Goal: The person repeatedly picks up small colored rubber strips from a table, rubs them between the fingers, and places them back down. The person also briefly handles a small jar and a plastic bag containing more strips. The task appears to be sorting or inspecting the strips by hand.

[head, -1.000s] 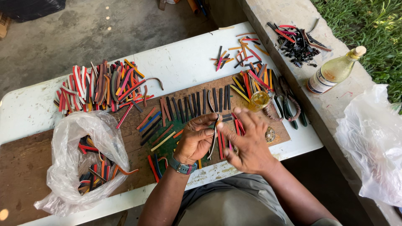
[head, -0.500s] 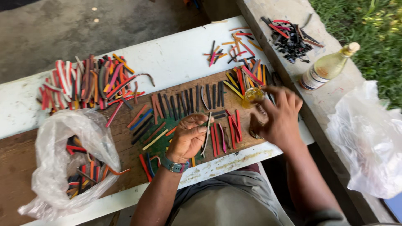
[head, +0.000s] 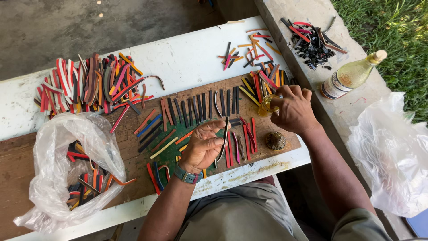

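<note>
While left hand [head: 203, 147] pinches a strip [head: 224, 140] (palm up), right hand [head: 292, 109] reaches forward.

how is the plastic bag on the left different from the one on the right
The left plastic bag lies open on the wooden board and holds coloured strips, some spilling from its mouth. The right plastic bag sits off the table beside the concrete ledge, crumpled, with nothing coloured showing through it. Both are thin, translucent and whitish, and neither hand touches them.

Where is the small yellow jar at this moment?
In the head view, the small yellow jar sits right of centre on the wooden board, at the fingertips of the right hand, just below a pile of coloured strips.
</note>
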